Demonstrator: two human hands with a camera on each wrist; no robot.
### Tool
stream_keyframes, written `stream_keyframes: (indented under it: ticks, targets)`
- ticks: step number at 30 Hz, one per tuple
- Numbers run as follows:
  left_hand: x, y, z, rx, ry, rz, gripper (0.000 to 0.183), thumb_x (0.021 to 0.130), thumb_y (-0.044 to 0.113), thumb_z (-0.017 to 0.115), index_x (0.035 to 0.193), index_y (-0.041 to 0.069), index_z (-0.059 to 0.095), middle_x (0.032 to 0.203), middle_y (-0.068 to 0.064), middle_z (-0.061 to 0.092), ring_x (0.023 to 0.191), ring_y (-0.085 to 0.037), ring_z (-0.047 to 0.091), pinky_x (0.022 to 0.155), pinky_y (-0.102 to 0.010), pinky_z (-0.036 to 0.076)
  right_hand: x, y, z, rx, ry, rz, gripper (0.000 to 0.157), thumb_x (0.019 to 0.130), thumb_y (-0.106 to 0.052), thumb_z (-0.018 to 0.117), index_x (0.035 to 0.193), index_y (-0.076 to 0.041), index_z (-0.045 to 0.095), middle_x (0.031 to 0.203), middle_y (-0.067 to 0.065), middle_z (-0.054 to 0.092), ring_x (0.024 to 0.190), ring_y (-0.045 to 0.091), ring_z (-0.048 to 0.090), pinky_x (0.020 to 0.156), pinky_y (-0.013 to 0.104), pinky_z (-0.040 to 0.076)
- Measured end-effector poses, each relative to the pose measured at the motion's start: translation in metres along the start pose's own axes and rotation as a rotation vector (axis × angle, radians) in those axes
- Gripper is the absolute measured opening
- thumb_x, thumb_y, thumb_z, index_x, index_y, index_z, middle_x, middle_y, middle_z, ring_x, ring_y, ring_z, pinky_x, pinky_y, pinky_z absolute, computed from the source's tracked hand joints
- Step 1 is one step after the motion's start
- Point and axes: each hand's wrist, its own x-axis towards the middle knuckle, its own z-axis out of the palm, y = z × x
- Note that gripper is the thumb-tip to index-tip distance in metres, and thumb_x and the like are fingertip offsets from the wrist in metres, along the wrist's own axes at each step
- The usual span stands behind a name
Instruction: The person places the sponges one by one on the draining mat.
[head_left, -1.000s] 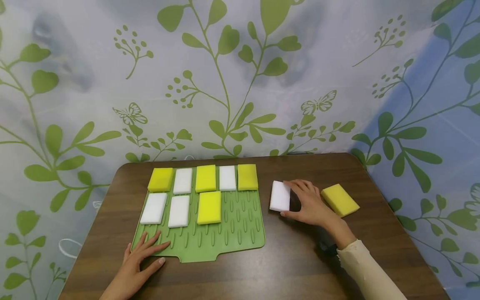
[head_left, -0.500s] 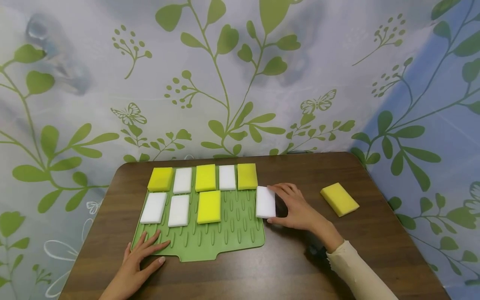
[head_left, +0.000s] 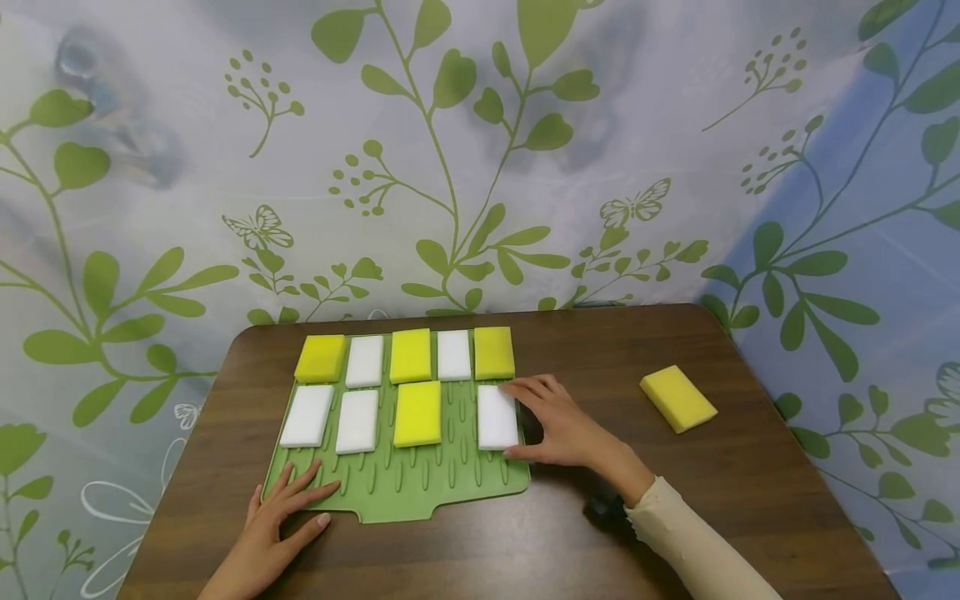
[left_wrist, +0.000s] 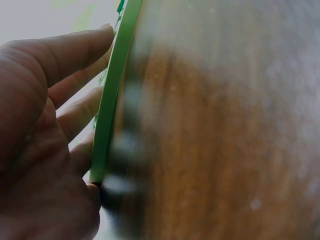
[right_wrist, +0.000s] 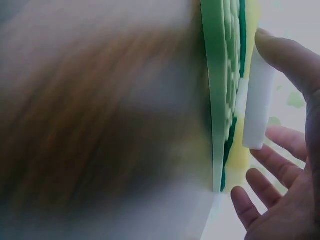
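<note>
My right hand [head_left: 558,425] pinches a white sponge [head_left: 497,417] by its two ends, thumb at the near end and fingers at the far end. In the right wrist view that white sponge [right_wrist: 259,100] stands a small gap off the green mat [right_wrist: 218,100]. My left hand [head_left: 273,521] rests with spread fingers on the front left corner of the ridged green mat [head_left: 401,504]. On the mat, yellow sponges [head_left: 411,356] and white sponges [head_left: 365,362] alternate along the back row. In front of them lie two white sponges [head_left: 307,417] and a yellow sponge [head_left: 417,414].
A single yellow sponge [head_left: 678,398] lies at an angle on the brown wooden table [head_left: 600,350], right of my right hand. Behind the table hangs a leaf-patterned cloth [head_left: 300,167]. A small dark object [head_left: 603,508] sits under my right wrist.
My right hand has carried the white sponge leftward from the bare table to over the mat's right part. The left hand stays where it was.
</note>
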Motion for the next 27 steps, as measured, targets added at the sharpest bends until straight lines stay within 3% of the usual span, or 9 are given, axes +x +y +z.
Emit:
stream_keyframes:
  ticks: [12,27]
  targets:
    - [0.0,-0.004,0.001,-0.006,-0.003,-0.001,0.043,0.102,0.024,0.075,0.144,0.028,0.07,0.169,-0.027,0.043,0.154,-0.074,0.013,0.112,-0.093,-0.017,0.019,-0.016,0.009,-0.018,-0.066,-0.013,0.1,0.088,-0.071,0.079,0.168,-0.029,0.037,0.169,0.0,0.043,0.145,0.026,0.041,0.117,0.058,0.046]
    - [-0.001,-0.005,0.003,-0.015,0.002,0.004,0.044,0.102,0.023,0.075,0.145,0.028,0.07,0.17,-0.024,0.042,0.155,-0.073,0.012,0.112,-0.092,-0.018,0.031,-0.023,0.021,-0.01,-0.108,-0.022,0.098,0.091,-0.065,0.08,0.169,-0.028,0.035,0.173,0.002,0.039,0.147,0.03,0.039,0.118,0.059,0.044]
